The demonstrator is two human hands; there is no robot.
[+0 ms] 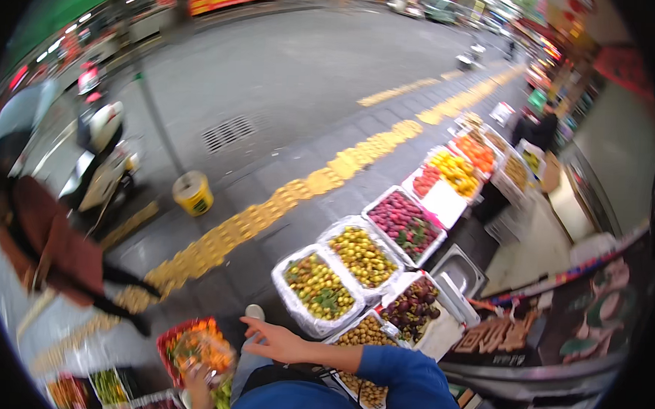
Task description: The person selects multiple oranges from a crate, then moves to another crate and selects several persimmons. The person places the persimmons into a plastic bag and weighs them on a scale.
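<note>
Low in front of me, my left hand (199, 394) is at the near edge of a red basket (163, 350) of orange produce (212, 352). Its blurred fingers look closed on a shiny clear plastic bag (199, 367) over the produce; the exact grip is partly hidden. My right hand (274, 342) reaches leftward across my body with its fingers stretched apart and nothing in them. It hovers to the right of the red basket, left of a crate of small tan round fruit (369, 332).
White crates of yellow-green fruit (316, 285), purple-red fruit (404, 220) and dark fruit (415, 305) line the right. More produce trays (110, 386) sit lower left. A person in a brown coat (52, 234) walks at left, near a yellow bucket (193, 193) holding a pole.
</note>
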